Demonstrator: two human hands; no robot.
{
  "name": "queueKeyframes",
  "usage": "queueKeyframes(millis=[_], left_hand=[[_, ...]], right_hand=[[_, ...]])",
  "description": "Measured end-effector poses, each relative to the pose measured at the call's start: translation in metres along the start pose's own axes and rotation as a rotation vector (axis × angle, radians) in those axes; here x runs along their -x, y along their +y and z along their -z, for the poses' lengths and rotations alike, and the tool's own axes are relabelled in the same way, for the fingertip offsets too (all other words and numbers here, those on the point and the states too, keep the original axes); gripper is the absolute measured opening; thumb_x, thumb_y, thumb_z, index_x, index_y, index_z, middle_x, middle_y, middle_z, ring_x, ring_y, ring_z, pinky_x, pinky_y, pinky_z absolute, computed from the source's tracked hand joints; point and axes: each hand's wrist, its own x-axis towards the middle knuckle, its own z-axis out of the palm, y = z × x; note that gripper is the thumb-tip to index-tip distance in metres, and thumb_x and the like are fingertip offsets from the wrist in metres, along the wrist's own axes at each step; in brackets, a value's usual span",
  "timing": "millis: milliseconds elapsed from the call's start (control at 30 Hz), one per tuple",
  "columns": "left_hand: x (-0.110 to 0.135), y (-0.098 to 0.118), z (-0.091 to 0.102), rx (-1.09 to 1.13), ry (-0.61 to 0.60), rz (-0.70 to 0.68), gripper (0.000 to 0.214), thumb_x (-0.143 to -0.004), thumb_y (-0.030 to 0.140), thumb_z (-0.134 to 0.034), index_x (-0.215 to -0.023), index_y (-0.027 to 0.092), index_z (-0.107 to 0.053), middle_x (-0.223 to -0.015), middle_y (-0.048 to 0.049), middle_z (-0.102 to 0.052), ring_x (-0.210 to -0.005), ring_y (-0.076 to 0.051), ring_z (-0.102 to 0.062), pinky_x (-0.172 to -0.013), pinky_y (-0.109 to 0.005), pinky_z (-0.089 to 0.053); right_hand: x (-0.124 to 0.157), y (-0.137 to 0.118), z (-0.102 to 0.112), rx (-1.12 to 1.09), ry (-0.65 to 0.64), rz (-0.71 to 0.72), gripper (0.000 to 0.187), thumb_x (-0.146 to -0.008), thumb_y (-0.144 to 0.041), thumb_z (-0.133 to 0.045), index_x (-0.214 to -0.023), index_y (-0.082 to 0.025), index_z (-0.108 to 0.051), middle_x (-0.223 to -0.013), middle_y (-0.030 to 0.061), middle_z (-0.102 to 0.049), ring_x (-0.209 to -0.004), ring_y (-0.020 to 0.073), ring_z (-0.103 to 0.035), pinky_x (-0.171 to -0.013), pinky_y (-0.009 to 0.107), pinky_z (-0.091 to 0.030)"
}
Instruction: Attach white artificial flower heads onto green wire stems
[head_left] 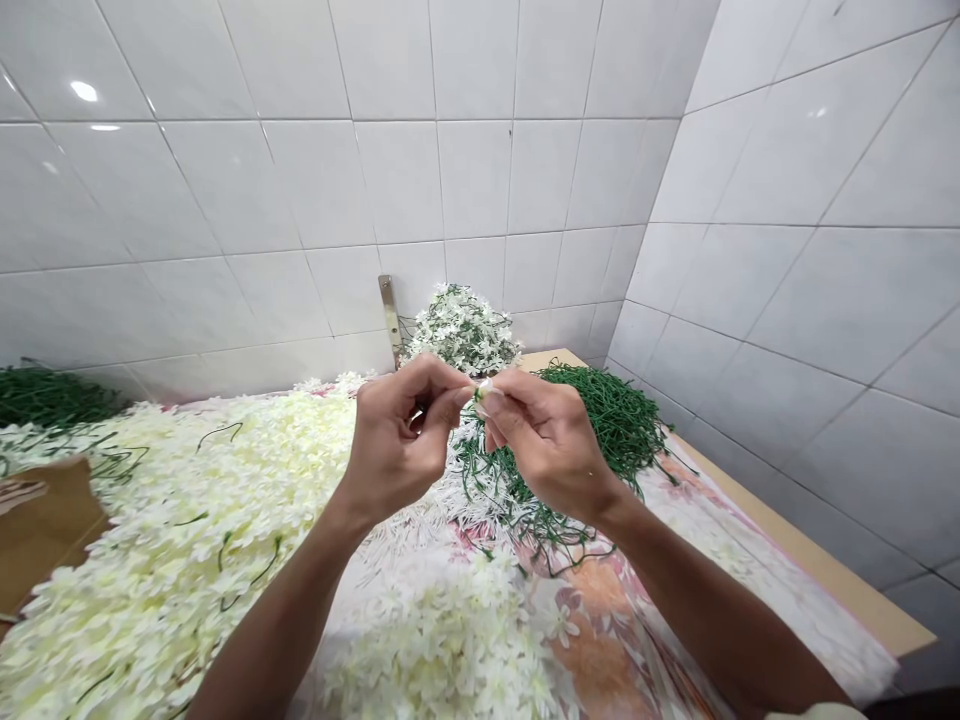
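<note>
Both of my hands meet in front of me above the table, fingertips almost touching. My right hand [551, 435] pinches a small white artificial flower [486, 386] between thumb and forefinger. A bit of green stem [478, 395] shows at the fingertips of my left hand [409, 425], whose thumb and forefinger are pressed together on it. The fingers cover most of the flower and stem. Behind my right hand lies a heap of green plastic stems [611, 420]. Loose white flower heads [450, 640] are piled below my hands, nearest me.
A wide heap of pale yellow-white flower heads [247, 490] spreads at left, with brown cardboard [52, 525] at its edge. More green stems [56, 395] lie far left. Assembled flowers [461, 325] stand at the back by a metal strip [388, 310]. Tiled walls [480, 170] bound the table.
</note>
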Motion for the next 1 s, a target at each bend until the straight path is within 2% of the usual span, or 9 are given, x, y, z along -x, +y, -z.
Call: queueKeyframes(millis=[267,400,567,633,700,800,867,900,1000], left_hand=[[0.0,-0.003,-0.002,0.038,-0.004,0.009,0.011,-0.084,0.015,-0.062,-0.073,0.017,-0.059,-0.057,0.002,-0.052,-0.049,-0.008,-0.047,-0.044,-0.019,-0.038],[-0.001,-0.008,-0.001,0.101,-0.023,0.031,0.013,-0.083,0.022,-0.065,-0.073,0.017,-0.059,-0.057,0.0015,-0.054,-0.049,-0.008,-0.048,-0.042,-0.02,-0.038],[-0.003,-0.012,0.001,0.17,-0.081,0.073,0.015,-0.081,0.027,-0.069,-0.075,0.017,-0.06,-0.054,0.003,-0.053,-0.043,-0.006,-0.043,-0.038,-0.019,-0.032],[-0.003,-0.01,0.001,0.185,-0.122,0.072,0.015,-0.082,0.028,-0.069,-0.075,0.017,-0.061,-0.055,0.0028,-0.053,-0.043,-0.006,-0.042,-0.038,-0.02,-0.032],[-0.003,-0.007,0.0,0.189,-0.145,0.06,0.015,-0.082,0.029,-0.068,-0.075,0.018,-0.061,-0.055,0.0026,-0.053,-0.043,-0.006,-0.042,-0.037,-0.021,-0.031],[-0.002,-0.005,-0.002,0.185,-0.144,0.056,0.016,-0.082,0.032,-0.068,-0.074,0.02,-0.061,-0.054,0.0027,-0.051,-0.042,-0.007,-0.039,-0.037,-0.023,-0.03],[-0.002,-0.006,-0.003,0.188,-0.166,0.065,0.016,-0.082,0.032,-0.068,-0.073,0.02,-0.062,-0.053,0.0027,-0.05,-0.042,-0.007,-0.038,-0.037,-0.024,-0.028],[-0.002,-0.006,-0.004,0.187,-0.185,0.066,0.016,-0.081,0.032,-0.068,-0.073,0.019,-0.063,-0.053,0.0028,-0.049,-0.042,-0.007,-0.038,-0.037,-0.025,-0.028],[-0.002,-0.009,-0.005,0.161,-0.226,0.057,0.015,-0.08,0.031,-0.069,-0.071,0.02,-0.064,-0.052,0.0023,-0.05,-0.042,-0.008,-0.038,-0.037,-0.025,-0.026]], right_hand=[[0.001,0.001,-0.003,0.038,0.046,0.015,0.023,-0.093,-0.019,-0.047,-0.071,-0.018,-0.05,-0.059,-0.0047,-0.043,-0.053,0.0072,-0.04,-0.05,0.025,-0.033],[0.0,0.0,-0.005,0.069,0.071,0.007,0.022,-0.094,-0.021,-0.047,-0.072,-0.018,-0.052,-0.058,-0.0045,-0.044,-0.051,0.0071,-0.038,-0.048,0.024,-0.031],[0.002,-0.002,0.003,0.031,-0.003,-0.078,0.029,-0.096,-0.03,-0.047,-0.07,-0.017,-0.052,-0.056,-0.004,-0.049,-0.05,0.0064,-0.043,-0.049,0.023,-0.037],[0.007,-0.004,0.015,0.01,-0.075,-0.139,0.03,-0.095,-0.035,-0.048,-0.075,-0.015,-0.057,-0.058,-0.003,-0.054,-0.05,0.0066,-0.048,-0.049,0.022,-0.039],[0.018,-0.004,0.033,0.005,-0.116,-0.196,0.031,-0.095,-0.04,-0.048,-0.088,-0.014,-0.063,-0.061,-0.0015,-0.059,-0.052,0.0076,-0.053,-0.049,0.022,-0.042],[0.043,0.0,0.066,0.077,-0.056,-0.292,0.038,-0.095,-0.044,-0.045,-0.1,-0.013,-0.065,-0.063,0.0001,-0.062,-0.053,0.0094,-0.056,-0.052,0.023,-0.046],[0.064,0.007,0.09,0.209,0.003,-0.379,0.035,-0.092,-0.044,-0.049,-0.093,-0.014,-0.068,-0.062,0.0001,-0.061,-0.052,0.0098,-0.054,-0.053,0.025,-0.045],[0.075,0.011,0.101,0.315,-0.009,-0.436,0.032,-0.089,-0.043,-0.053,-0.089,-0.015,-0.069,-0.064,0.0008,-0.061,-0.055,0.0109,-0.054,-0.054,0.025,-0.044],[0.109,0.023,0.129,0.678,-0.133,-0.545,0.025,-0.082,-0.04,-0.06,-0.079,-0.018,-0.071,-0.074,0.004,-0.061,-0.066,0.0156,-0.055,-0.061,0.029,-0.043]])
